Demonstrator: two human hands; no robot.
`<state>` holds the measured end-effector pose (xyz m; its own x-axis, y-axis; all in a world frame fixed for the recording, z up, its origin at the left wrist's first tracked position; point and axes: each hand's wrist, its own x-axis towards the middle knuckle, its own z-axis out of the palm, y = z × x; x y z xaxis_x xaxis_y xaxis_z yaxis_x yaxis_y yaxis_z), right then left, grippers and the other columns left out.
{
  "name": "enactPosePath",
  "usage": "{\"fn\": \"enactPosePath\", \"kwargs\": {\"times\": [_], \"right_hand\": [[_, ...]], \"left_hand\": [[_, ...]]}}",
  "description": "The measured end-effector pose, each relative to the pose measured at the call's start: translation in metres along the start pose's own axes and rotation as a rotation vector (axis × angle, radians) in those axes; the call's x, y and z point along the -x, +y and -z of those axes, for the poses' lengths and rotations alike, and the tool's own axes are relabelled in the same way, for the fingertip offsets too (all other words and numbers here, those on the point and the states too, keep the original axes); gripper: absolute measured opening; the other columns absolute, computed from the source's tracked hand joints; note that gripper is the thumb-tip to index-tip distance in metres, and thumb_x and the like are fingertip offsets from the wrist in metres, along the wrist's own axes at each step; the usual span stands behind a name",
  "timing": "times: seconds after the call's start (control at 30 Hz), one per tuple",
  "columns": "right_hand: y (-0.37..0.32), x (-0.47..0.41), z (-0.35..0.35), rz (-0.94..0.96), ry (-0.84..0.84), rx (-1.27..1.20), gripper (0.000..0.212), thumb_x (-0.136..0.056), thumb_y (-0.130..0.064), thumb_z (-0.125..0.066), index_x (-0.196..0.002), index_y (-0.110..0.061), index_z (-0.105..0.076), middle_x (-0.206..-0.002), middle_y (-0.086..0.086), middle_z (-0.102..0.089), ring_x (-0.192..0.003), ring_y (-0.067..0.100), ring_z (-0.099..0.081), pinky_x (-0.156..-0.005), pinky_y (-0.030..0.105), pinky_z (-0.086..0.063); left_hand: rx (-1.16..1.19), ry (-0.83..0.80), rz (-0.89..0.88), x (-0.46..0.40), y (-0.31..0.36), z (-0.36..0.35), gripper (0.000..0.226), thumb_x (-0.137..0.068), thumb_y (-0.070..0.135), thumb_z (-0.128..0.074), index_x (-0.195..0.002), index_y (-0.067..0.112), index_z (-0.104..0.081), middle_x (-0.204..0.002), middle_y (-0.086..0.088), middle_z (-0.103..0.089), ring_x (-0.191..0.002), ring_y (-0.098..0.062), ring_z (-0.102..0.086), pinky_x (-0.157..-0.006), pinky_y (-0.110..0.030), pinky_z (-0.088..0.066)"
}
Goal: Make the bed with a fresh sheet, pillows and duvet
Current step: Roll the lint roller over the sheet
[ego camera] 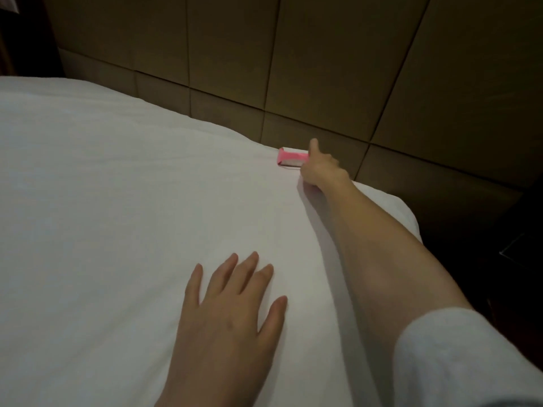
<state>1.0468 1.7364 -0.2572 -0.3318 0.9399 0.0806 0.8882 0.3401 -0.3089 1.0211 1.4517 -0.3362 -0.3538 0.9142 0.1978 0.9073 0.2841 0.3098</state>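
A white sheet (117, 201) covers the bed and lies smooth across most of the view. My left hand (229, 312) rests flat on it near the front, fingers spread and straight. My right arm stretches far across to the head corner of the bed. There my right hand (318, 168) grips a small pink and white packet (291, 158) at the sheet's edge, thumb raised, fingers curled out of sight beneath.
A padded brown headboard wall (323, 69) rises right behind the bed's far edge. Dark floor and a dark piece of furniture (514, 230) lie off the bed's right corner.
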Motion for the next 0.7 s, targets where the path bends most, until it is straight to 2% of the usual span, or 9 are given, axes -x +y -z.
{"fn": "enactPosePath", "kwargs": {"times": [0.03,0.1,0.17,0.23,0.3,0.37,0.47,0.57,0.7], "right_hand": [[-0.002,-0.001,-0.002,0.001,0.001,0.001,0.066,-0.097,-0.011,-0.034,-0.153,-0.026,-0.002,-0.14,0.02,-0.042,-0.117,0.035,-0.049,-0.077,0.037,-0.04],[0.0,0.008,-0.002,0.016,0.002,0.012,0.064,-0.097,-0.01,-0.035,-0.152,-0.025,-0.005,-0.137,0.019,-0.044,-0.111,0.033,-0.05,-0.074,0.037,-0.038],[0.009,0.028,0.001,0.05,0.023,0.046,0.059,-0.098,-0.011,-0.037,-0.15,-0.022,-0.011,-0.131,0.018,-0.048,-0.096,0.029,-0.048,-0.071,0.035,-0.036],[0.021,0.053,0.007,0.096,0.038,0.086,0.054,-0.098,-0.013,-0.039,-0.147,-0.021,-0.015,-0.122,0.016,-0.052,-0.085,0.026,-0.047,-0.067,0.033,-0.036],[0.034,0.079,0.017,0.121,0.01,0.089,0.049,-0.098,-0.016,-0.04,-0.142,-0.022,-0.018,-0.113,0.013,-0.055,-0.08,0.025,-0.051,-0.064,0.035,-0.041],[0.047,0.112,0.03,0.125,-0.033,0.089,0.044,-0.098,-0.02,-0.039,-0.138,-0.025,-0.02,-0.104,0.013,-0.057,-0.077,0.025,-0.055,-0.063,0.039,-0.047],[0.067,0.181,0.048,0.107,-0.072,0.149,0.036,-0.101,-0.029,-0.035,-0.133,-0.028,-0.019,-0.093,0.011,-0.058,-0.076,0.025,-0.057,-0.064,0.037,-0.047],[0.082,0.262,0.066,0.089,-0.106,0.204,0.026,-0.101,-0.038,-0.032,-0.123,-0.032,-0.018,-0.078,0.001,-0.051,-0.068,0.016,-0.051,-0.063,0.035,-0.047],[0.097,0.315,0.09,0.028,-0.158,0.177,0.016,-0.101,-0.044,-0.028,-0.112,-0.042,-0.017,-0.075,-0.003,-0.051,-0.067,0.013,-0.051,-0.059,0.029,-0.04]], "left_hand": [[0.015,0.01,-0.003,-0.001,-0.002,-0.002,0.046,-0.087,0.053,-0.033,-0.112,0.036,-0.068,-0.122,0.014,-0.064,-0.115,-0.012,-0.06,-0.104,-0.044,-0.038],[0.069,-0.035,0.007,0.001,0.001,0.003,0.055,-0.087,0.056,-0.023,-0.121,0.038,-0.062,-0.133,0.016,-0.056,-0.126,-0.01,-0.051,-0.11,-0.043,-0.026],[0.076,-0.072,0.027,0.002,0.006,0.009,0.074,-0.079,0.062,0.001,-0.14,0.044,-0.037,-0.152,0.024,-0.026,-0.143,-0.003,-0.02,-0.118,-0.039,-0.003],[0.037,-0.057,0.032,0.003,0.008,0.012,0.07,-0.084,0.061,0.007,-0.147,0.044,-0.018,-0.156,0.024,-0.006,-0.145,-0.002,0.001,-0.119,-0.039,0.008],[0.044,-0.053,0.03,0.005,0.011,0.017,0.053,-0.097,0.054,-0.01,-0.148,0.041,-0.017,-0.158,0.02,-0.006,-0.145,-0.004,0.002,-0.119,-0.042,0.007],[0.044,-0.063,0.025,0.006,0.011,0.017,0.05,-0.1,0.049,-0.018,-0.148,0.038,-0.019,-0.158,0.017,-0.008,-0.146,-0.007,0.0,-0.119,-0.044,0.006],[0.048,-0.067,0.019,0.009,0.013,0.016,0.049,-0.101,0.047,-0.022,-0.148,0.036,-0.022,-0.159,0.014,-0.011,-0.146,-0.009,-0.001,-0.118,-0.043,0.006],[0.045,-0.077,0.021,0.01,0.014,0.017,0.049,-0.101,0.046,-0.021,-0.149,0.034,-0.021,-0.159,0.013,-0.01,-0.147,-0.01,-0.001,-0.118,-0.043,0.007],[0.003,-0.087,0.014,0.01,0.015,0.015,0.052,-0.101,0.045,-0.017,-0.151,0.032,-0.015,-0.16,0.01,-0.005,-0.147,-0.012,0.003,-0.118,-0.045,0.006]]}}
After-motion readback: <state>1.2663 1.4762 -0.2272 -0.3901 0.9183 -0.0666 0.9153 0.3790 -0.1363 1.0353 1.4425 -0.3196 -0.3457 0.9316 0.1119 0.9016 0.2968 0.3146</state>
